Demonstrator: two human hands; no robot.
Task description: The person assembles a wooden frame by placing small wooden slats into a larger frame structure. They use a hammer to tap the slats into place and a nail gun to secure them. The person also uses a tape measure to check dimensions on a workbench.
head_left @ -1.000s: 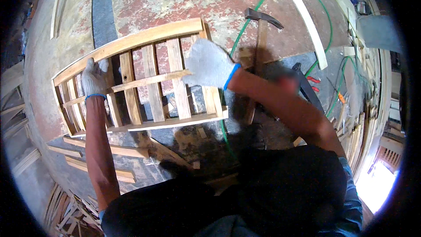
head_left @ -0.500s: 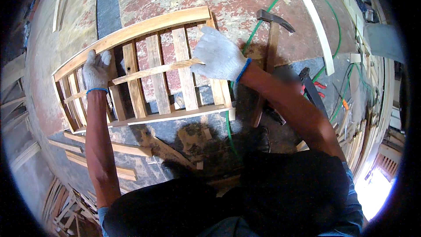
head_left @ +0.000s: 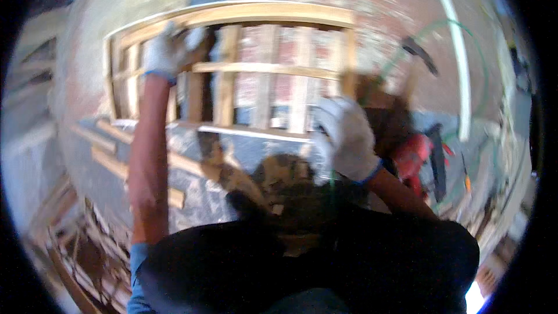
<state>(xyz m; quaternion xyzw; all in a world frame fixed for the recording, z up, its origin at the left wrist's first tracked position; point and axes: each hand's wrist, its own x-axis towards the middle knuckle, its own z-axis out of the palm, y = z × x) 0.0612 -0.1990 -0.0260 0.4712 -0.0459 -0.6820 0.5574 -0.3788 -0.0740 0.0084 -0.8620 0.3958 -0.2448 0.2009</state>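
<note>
The right hand bends its fingers by the near corner of the wooden frame. Farther up, the left hand has fingers on it. Blurry: can't tell if either grips. A hammer lies past the right fingers.

You have two hands to count, one left hand and one right hand, and so two pale gloves. There is one slatted wooden frame before you: three lengthwise pieces and, right of your left hand, at least four cross slats (blur spoils your full tally). You also have one hammer, one red tool, one orange-handled tool, one green hose and one long white strip. Count at least three loose wooden strips on your left; the scrap pile is too blurred to number.
</note>
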